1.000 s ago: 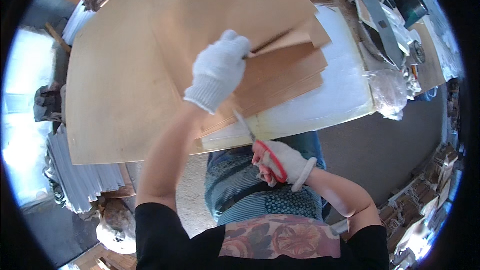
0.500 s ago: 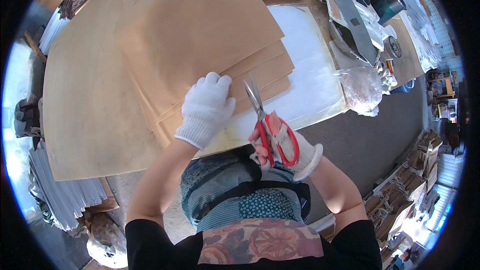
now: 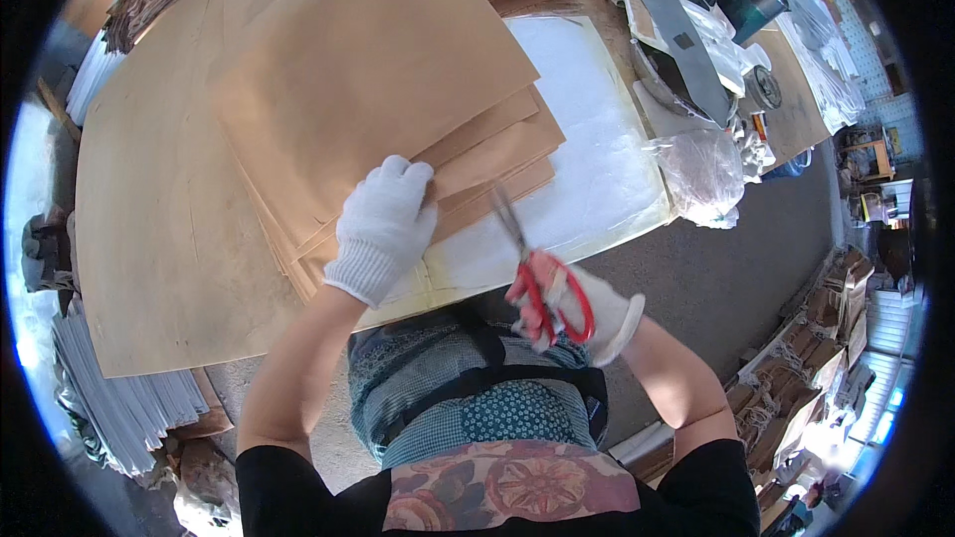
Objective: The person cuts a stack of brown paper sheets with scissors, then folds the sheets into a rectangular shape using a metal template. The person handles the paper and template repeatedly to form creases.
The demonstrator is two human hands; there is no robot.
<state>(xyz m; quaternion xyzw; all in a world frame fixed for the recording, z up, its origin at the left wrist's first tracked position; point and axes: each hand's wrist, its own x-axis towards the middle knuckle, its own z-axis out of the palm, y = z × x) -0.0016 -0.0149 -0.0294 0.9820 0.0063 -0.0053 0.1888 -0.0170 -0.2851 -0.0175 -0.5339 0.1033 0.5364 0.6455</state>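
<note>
Brown sheets, white surface beyond staggered edges

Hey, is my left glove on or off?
On: the white glove covers your left hand, with its ribbed cuff around the wrist.

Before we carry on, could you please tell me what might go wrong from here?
The scissors in the right hand point forward near the gloved left hand, so a slip might nick it. They could also catch the brown sheets nearby. Those sheets lie unevenly stacked, so a careless push may slide them farther apart.
</note>
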